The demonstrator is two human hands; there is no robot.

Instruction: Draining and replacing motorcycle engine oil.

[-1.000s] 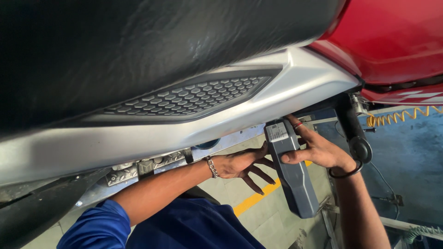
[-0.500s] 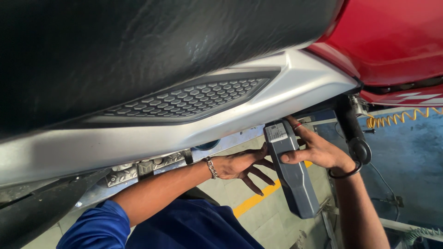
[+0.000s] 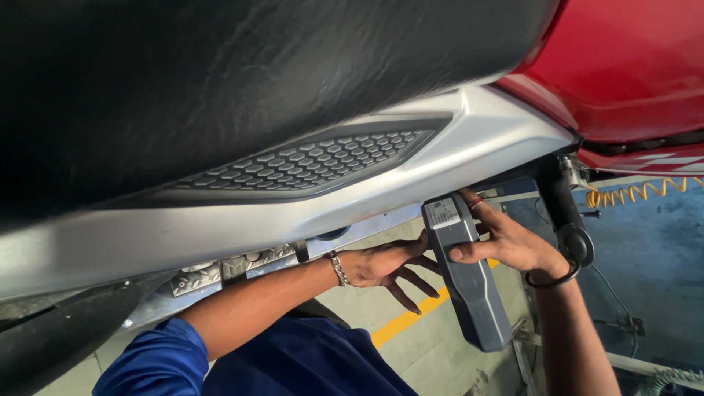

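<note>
Head view – right hand [image 3: 513, 246] gripping grey box [image 3: 466, 271], left hand [image 3: 385, 265] splayed

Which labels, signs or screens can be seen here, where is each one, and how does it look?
Label: small pale rectangular sticker with dark print, at the top of the dark grey box-shaped part, just under the silver side panel; the right hand grips that part.
No signs or screens in view.

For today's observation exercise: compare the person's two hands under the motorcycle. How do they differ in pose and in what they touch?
The right hand grips the dark grey box, thumb across its face; the left hand is open, fingers spread downward, only touching the box's edge. The right wrist wears a black band; the left wears a metal chain bracelet. Both reach up beneath the silver panel.
</note>
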